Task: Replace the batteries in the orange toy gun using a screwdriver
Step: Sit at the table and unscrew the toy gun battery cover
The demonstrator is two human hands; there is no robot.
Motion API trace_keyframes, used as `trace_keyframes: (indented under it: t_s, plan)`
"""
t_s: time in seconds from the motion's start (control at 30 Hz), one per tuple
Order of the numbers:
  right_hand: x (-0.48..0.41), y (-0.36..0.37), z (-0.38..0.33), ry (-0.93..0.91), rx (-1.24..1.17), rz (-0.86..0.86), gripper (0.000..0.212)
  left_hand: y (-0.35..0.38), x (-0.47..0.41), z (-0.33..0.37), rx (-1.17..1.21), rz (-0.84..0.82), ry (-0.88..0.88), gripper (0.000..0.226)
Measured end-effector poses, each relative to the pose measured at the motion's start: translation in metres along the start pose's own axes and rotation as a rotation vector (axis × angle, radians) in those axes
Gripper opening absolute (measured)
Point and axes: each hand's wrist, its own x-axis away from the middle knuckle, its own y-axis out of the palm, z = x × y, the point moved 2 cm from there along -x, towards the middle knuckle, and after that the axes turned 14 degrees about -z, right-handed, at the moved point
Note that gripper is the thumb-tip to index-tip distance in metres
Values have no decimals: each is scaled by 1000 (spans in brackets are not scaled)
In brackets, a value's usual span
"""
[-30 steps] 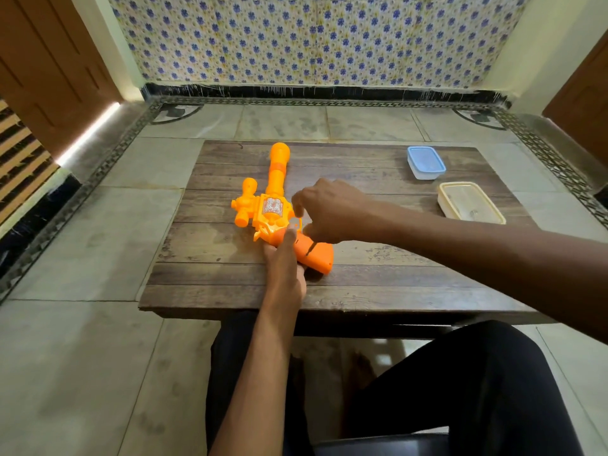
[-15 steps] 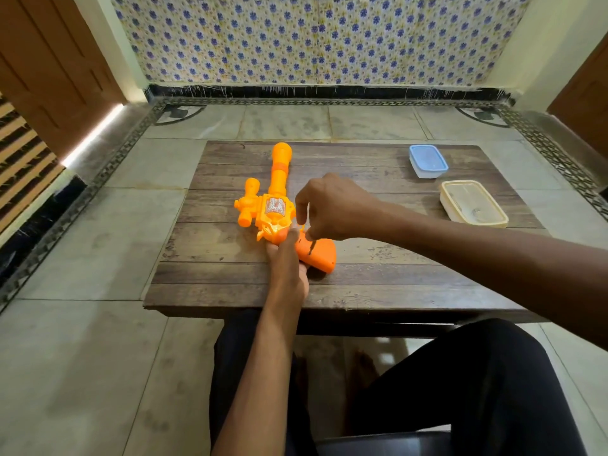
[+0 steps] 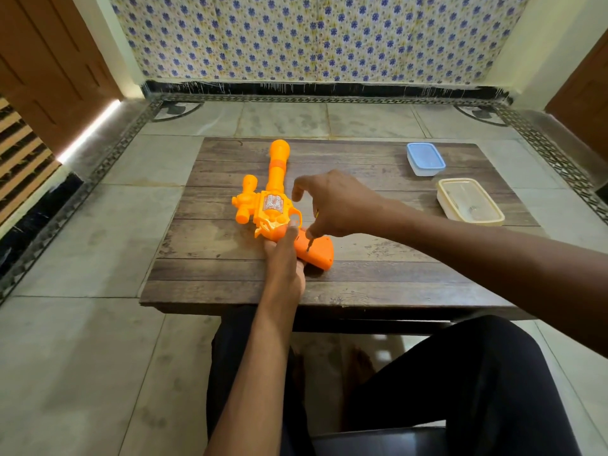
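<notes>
The orange toy gun [image 3: 271, 205] lies flat on the wooden table [image 3: 378, 258], barrel pointing away, grip toward me. My left hand [image 3: 284, 258] holds the gun at the grip, thumb on top near the trigger. My right hand [image 3: 332, 205] hovers over the grip and pinches a small screwdriver [image 3: 310, 240], whose metal tip points down onto the grip's cover. Most of the screwdriver's handle is hidden in my fingers.
A blue-lidded plastic box [image 3: 425, 158] and a cream-rimmed clear box [image 3: 469, 201] sit at the table's far right. Tiled floor surrounds the low table. My dark-trousered legs are under its near edge.
My right hand has lifted slightly and shifted right, so the screwdriver tip now shows standing on the grip. The left hand keeps its hold on the gun.
</notes>
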Motion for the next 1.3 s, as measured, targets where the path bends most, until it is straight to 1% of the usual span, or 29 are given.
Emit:
trace_keyframes:
  t_s: [0.1, 0.17, 0.2, 0.23, 0.27, 0.3, 0.37, 0.43, 0.5, 0.57, 0.63, 0.67, 0.7, 0.77, 0.8, 0.83, 0.9, 1.0, 1.07, 1.13, 1.2, 1.27, 1.3]
  plan:
    - [-2, 4, 0, 75, -22, 80, 32, 0, 1, 1, 3, -1, 8, 58]
    - [-3, 6, -1, 152, -1, 117, 44, 1, 3, 2, 21, 13, 5, 56]
    - [-4, 8, -1, 161, 37, 131, 43, 1, 3, 2, 27, 17, 2, 55]
    - [-5, 8, -2, 160, 65, 148, 33, 2, 2, 2, 25, 23, 0, 54]
    - [-5, 8, -3, 149, 83, 148, 18, 2, 3, 2, 12, 25, 1, 53]
    - [-4, 7, -3, 128, 83, 140, 16, 3, 3, 2, 5, 24, 1, 53]
    - [-3, 4, -3, 79, 58, 97, 26, 3, 2, 2, -4, 18, -5, 57]
    - [-2, 2, -2, 49, 50, 78, 25, 2, 1, 1, -15, 22, -7, 60]
    - [-2, 4, -3, 45, 41, 98, 26, 1, 1, 0, -18, 19, -5, 62]
    - [-2, 6, -4, 95, 30, 129, 29, 1, 3, 1, -11, 5, 7, 62]
    - [-2, 7, -3, 167, 86, 161, 41, 2, 5, 3, 1, 14, 15, 62]
    - [-2, 6, -3, 178, 114, 172, 39, 2, 5, 3, 6, 17, 12, 62]
    - [-1, 5, -4, 157, 125, 173, 28, 2, 4, 3, 9, 18, 5, 62]
    - [2, 2, -5, 97, 127, 88, 5, 1, 3, 1, 4, 25, -7, 62]
    - [4, 1, -5, 61, 110, 39, 9, 0, 3, 1, -4, 29, -15, 63]
    - [6, 0, -6, 33, 82, -7, 18, 0, 2, 1, -8, 31, -20, 64]
    - [10, -2, -6, -3, 50, -36, 26, 1, 2, 0, -16, 25, -25, 65]
    - [10, 4, -7, 42, 102, 27, 22, 0, 3, 2, -6, 23, -9, 58]
    - [9, 9, -8, 96, 187, 45, 28, 0, 4, 3, -6, 28, -11, 52]
    - [8, 10, -10, 102, 263, 73, 27, 0, 4, 2, -11, 17, -22, 53]
    - [5, 8, -9, 71, 231, 96, 25, 1, 4, 2, -12, 1, -24, 56]
    - [3, 5, -9, 34, 153, 63, 24, 1, 4, 2, -17, -8, -23, 61]
    - [3, 3, -9, 14, 121, 33, 27, 1, 4, 2, -17, -14, -17, 63]
